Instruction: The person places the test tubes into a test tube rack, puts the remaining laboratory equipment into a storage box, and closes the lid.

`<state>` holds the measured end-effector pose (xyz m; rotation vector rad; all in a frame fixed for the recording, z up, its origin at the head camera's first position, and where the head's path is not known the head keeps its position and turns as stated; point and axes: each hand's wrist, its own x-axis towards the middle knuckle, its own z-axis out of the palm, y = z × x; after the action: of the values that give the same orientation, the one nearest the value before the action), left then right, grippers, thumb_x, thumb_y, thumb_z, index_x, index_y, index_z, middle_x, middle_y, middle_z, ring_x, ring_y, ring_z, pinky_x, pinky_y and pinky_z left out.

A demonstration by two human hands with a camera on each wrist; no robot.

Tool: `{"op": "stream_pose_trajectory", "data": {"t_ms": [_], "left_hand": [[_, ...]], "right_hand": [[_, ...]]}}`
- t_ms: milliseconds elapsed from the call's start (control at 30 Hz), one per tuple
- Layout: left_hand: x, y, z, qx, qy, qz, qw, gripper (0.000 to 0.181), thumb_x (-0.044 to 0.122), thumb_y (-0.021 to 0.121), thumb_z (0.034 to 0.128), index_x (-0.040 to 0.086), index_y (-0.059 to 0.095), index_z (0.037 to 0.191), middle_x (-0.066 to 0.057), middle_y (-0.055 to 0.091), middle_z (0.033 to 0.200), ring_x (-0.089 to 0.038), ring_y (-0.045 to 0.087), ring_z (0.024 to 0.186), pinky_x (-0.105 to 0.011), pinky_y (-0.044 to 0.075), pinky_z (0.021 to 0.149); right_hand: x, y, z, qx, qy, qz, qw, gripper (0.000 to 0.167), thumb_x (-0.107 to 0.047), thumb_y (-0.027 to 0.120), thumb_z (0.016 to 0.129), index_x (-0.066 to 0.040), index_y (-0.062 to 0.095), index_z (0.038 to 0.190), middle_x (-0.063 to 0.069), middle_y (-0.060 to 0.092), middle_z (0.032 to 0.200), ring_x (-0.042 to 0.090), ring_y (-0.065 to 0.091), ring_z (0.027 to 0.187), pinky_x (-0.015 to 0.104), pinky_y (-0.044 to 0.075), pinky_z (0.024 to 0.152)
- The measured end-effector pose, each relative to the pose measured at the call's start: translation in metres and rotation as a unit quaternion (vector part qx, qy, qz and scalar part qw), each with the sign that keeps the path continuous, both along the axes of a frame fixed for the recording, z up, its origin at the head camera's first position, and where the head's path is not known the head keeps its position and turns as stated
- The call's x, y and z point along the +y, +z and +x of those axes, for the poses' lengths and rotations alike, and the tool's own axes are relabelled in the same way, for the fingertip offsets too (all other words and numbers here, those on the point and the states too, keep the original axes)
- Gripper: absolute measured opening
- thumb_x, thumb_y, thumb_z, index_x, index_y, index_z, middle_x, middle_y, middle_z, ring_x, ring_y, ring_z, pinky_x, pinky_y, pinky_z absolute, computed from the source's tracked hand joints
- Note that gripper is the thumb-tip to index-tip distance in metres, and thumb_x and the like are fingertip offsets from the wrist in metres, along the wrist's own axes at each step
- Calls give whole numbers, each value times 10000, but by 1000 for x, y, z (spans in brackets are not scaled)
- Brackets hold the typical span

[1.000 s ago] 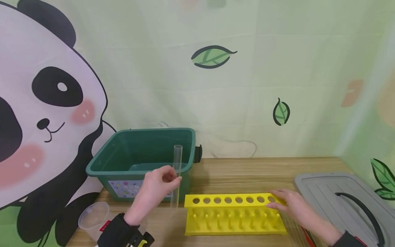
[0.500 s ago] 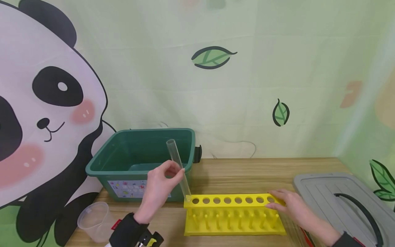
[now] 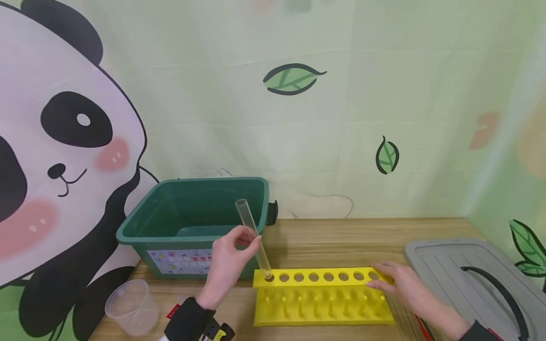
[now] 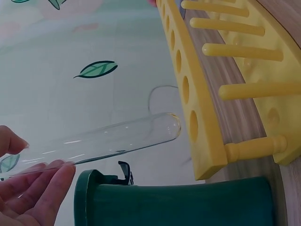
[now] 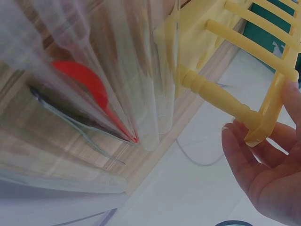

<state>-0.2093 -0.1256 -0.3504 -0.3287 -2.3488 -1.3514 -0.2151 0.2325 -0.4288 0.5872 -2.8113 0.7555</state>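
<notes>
A clear test tube (image 3: pixel 246 213) leans to the left, pinched between the thumb and fingers of the left hand (image 3: pixel 232 260). Its rounded bottom is at the leftmost hole of the yellow rack (image 3: pixel 324 320) in the head view; the left wrist view shows the tube (image 4: pixel 117 139) with its tip beside the rack's end hole (image 4: pixel 211 157). The right hand (image 3: pixel 403 284) grips the right end of the rack's top bar, and in the right wrist view its fingers (image 5: pixel 240 150) curl round that yellow corner (image 5: pixel 258 129). The other rack holes hold nothing.
Behind the left hand stands a green bin (image 3: pixel 170 239); a clear plastic cup (image 3: pixel 133 310) is at the front left. A grey lid (image 3: pixel 452 255) with a black handle lies right. Several clear tubes and a red spoon (image 5: pixel 87 77) show beside the rack.
The left hand has moved right with the tube, which has gone from upright beside the rack to leaning, its bottom now at the leftmost hole. The right hand has stayed on the rack.
</notes>
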Motion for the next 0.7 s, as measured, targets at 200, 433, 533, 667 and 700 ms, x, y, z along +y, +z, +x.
{"op": "stream_pose_trajectory", "data": {"t_ms": [200, 433, 533, 667, 700], "left_hand": [[3, -5, -2, -54, 1, -28, 10000, 54, 112, 664, 817, 85, 627, 846, 33, 606, 784, -133, 546, 729, -323, 453, 671], [3, -9, -4, -75, 15, -41, 10000, 53, 112, 668, 813, 92, 628, 841, 38, 605, 775, -126, 542, 721, -324, 451, 667], [4, -11, -5, -103, -6, -94, 9999, 56, 113, 670, 812, 92, 627, 841, 40, 604, 777, -126, 541, 723, -318, 454, 660], [5, -14, -6, -175, -34, -170, 9997, 65, 118, 671, 814, 88, 622, 846, 40, 600, 780, -130, 538, 725, -307, 458, 653], [5, -14, -6, -185, -48, -179, 9997, 67, 120, 671, 815, 88, 621, 846, 40, 599, 780, -132, 538, 726, -304, 459, 651]], "right_hand": [[1, -1, 1, 114, 57, -51, 9999, 496, -291, 695, 767, 68, 603, 1096, 200, 598, 1021, 354, 564, 909, 417, 477, 722], [0, 0, 0, 95, 6, 34, 9999, 496, -300, 693, 766, 59, 607, 1096, 193, 599, 1025, 347, 564, 912, 419, 475, 724], [1, 0, 1, 149, 58, 6, 9999, 501, -308, 692, 764, 59, 608, 1094, 195, 600, 1023, 348, 566, 911, 414, 477, 722], [1, 0, 1, 197, 122, -43, 9997, 503, -312, 687, 767, 64, 607, 1091, 201, 599, 1022, 356, 565, 912, 413, 478, 721], [1, 0, 2, 195, 125, -47, 9997, 503, -311, 686, 769, 66, 607, 1091, 204, 598, 1022, 358, 564, 913, 414, 477, 721]]}}
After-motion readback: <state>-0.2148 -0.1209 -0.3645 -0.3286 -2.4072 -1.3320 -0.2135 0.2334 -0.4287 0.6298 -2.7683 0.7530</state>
